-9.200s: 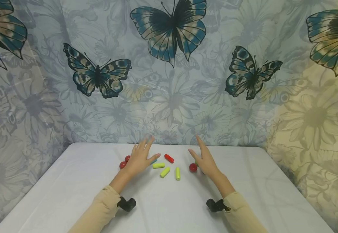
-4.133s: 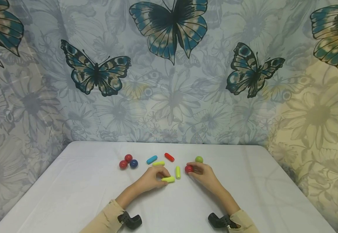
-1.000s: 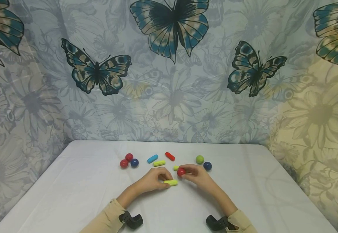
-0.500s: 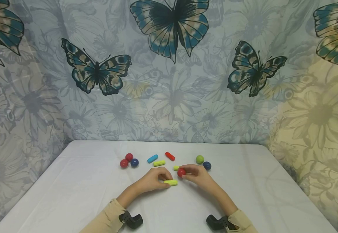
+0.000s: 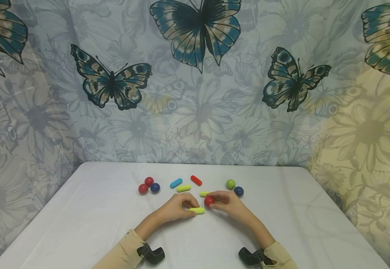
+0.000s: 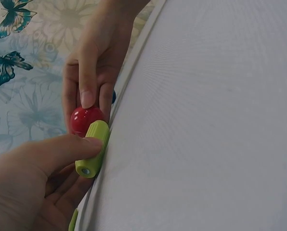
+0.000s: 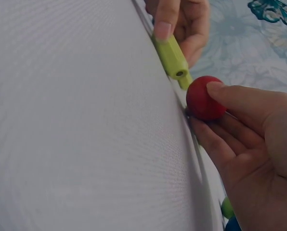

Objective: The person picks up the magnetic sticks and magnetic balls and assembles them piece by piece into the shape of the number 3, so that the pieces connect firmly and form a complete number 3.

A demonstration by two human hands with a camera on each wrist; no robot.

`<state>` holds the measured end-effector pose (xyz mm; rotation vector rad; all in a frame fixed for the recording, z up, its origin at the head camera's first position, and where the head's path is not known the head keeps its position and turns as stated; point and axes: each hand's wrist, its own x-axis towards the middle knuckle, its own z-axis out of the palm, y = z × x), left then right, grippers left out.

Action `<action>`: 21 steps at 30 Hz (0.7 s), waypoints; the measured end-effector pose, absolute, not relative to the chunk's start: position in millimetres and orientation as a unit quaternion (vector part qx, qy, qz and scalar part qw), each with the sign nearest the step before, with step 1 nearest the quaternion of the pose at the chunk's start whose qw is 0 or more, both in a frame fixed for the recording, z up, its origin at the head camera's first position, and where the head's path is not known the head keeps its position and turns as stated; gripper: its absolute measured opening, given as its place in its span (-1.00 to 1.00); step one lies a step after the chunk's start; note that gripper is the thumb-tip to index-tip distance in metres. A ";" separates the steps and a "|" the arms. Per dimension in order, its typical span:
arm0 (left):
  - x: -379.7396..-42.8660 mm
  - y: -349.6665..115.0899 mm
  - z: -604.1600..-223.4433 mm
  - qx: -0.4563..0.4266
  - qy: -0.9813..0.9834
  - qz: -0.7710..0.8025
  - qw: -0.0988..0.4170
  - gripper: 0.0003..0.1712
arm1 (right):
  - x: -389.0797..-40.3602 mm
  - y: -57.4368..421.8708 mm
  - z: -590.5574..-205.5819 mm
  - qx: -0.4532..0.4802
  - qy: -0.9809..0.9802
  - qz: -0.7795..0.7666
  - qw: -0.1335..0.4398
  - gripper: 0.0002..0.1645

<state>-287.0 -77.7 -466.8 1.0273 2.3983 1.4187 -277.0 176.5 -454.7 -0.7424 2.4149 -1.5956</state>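
My left hand [image 5: 175, 207] pinches a yellow-green toy rod [image 5: 197, 210] between thumb and fingers. A small metal disc shows in the rod's end in the left wrist view. Opposite it, my right hand [image 5: 230, 203] holds a glossy red ball [image 5: 209, 201] with thumb and fingertips. In the right wrist view the red ball [image 7: 203, 98] is close to the end of the held rod [image 7: 170, 55]; whether they touch I cannot tell. Just behind the right fingertips lies a second yellow-green rod [image 5: 204, 194], partly covered by them.
Farther back on the white table [image 5: 90, 216] lie a blue rod [image 5: 176, 183], a red rod [image 5: 196, 180] and another yellow-green rod [image 5: 183, 188]. Two red balls [image 5: 143, 189] and a blue ball [image 5: 155, 188] cluster left; a green ball [image 5: 230, 184] and a blue ball [image 5: 239, 191] sit right.
Both hands were spread over the pieces at first, then took the yellow-green rod and the red ball. The ball came leftward to the rod, and just now slightly nearer me.
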 end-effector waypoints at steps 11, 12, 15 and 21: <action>-285.4 -78.0 -466.5 0.340 0.804 0.484 0.067 -0.79 | -277.3 177.3 -455.2 -0.264 0.793 -0.543 0.082 -0.50; -285.8 -78.1 -466.8 0.339 0.805 0.482 0.067 -0.79 | -277.4 177.3 -455.3 -0.264 0.793 -0.543 0.083 -0.50; -286.9 -78.5 -467.6 0.339 0.807 0.479 0.069 -0.80 | -276.9 177.4 -455.0 -0.263 0.793 -0.543 0.083 -0.51; -287.7 -78.8 -467.2 0.339 0.808 0.476 0.072 -0.80 | -276.2 178.1 -454.4 -0.263 0.793 -0.541 0.090 -0.53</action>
